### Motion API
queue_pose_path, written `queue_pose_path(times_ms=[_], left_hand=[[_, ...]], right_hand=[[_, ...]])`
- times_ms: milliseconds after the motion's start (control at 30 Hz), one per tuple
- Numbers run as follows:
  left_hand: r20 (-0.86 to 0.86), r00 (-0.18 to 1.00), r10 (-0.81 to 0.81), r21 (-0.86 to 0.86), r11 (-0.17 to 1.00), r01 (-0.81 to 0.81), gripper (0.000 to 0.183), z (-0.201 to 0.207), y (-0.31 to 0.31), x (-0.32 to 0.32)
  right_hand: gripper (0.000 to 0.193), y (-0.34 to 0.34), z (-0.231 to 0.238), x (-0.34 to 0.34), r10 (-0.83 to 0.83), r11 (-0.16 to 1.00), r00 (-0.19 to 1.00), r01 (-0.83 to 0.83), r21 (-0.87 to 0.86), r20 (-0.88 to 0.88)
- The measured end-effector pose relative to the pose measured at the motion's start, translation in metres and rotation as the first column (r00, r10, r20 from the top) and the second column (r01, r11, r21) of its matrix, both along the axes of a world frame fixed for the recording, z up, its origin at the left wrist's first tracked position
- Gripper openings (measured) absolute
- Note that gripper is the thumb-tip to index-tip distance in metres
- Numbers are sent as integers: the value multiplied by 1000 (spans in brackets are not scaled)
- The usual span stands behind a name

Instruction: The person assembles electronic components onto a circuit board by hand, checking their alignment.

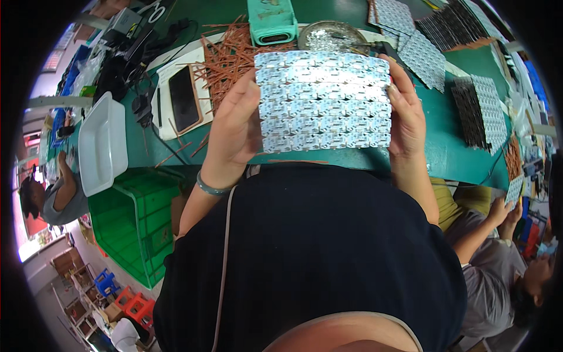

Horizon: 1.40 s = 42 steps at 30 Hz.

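Observation:
A white circuit board panel [325, 108], patterned with rows of small identical boards, is held up over the near edge of the green table [434, 144]. My left hand [237, 114] grips its left edge, the thumb on the face toward me. On the opposite edge my right hand [404, 108] holds it the same way. Light glares off the panel's upper part. Behind it lie a heap of thin copper-coloured strips [226, 58], a turquoise plastic holder [272, 20] and a round metal dish [331, 35] of small shiny pieces.
Stacked panels [481, 111] stand at the right, more [422, 58] at the far right. A phone [185, 97] lies left, beside a white tub [102, 144]. Below the table's left edge is a green crate [132, 223]. A co-worker [489, 281] sits right, another person [53, 190] left.

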State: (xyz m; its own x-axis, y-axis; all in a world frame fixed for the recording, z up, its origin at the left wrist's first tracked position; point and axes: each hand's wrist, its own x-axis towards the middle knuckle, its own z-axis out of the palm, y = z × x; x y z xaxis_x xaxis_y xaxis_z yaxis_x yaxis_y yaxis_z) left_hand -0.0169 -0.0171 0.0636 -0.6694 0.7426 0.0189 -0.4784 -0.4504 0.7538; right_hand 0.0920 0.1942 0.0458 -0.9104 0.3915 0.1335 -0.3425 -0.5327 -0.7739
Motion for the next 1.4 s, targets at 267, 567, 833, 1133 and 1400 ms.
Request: queue_pose_path(times_ms=[267,567,833,1133,1400], left_hand=[[0,1000,-5,1,1000,5,43,2,0,2],[14,1000,-3,12,1000,3,43,-2,-2,1],[33,999,16,4,1000,-16,38,-5,-2,-1],[59,995,75,-40,997,-73,35,-6,2,0],[58,994,94,-58,994,-90,36,-8,3,1]], right_hand=[[46,-2,-3,-4,-9,1000,999,8,12,34],[43,0,-5,-3,32,999,998,-31,-28,61],[46,1,-4,-1,12,999,1000,-13,-50,-16],[46,3,-6,0,43,995,996,-50,-87,-82],[44,2,-6,0,62,991,993,-74,-115,-104]])
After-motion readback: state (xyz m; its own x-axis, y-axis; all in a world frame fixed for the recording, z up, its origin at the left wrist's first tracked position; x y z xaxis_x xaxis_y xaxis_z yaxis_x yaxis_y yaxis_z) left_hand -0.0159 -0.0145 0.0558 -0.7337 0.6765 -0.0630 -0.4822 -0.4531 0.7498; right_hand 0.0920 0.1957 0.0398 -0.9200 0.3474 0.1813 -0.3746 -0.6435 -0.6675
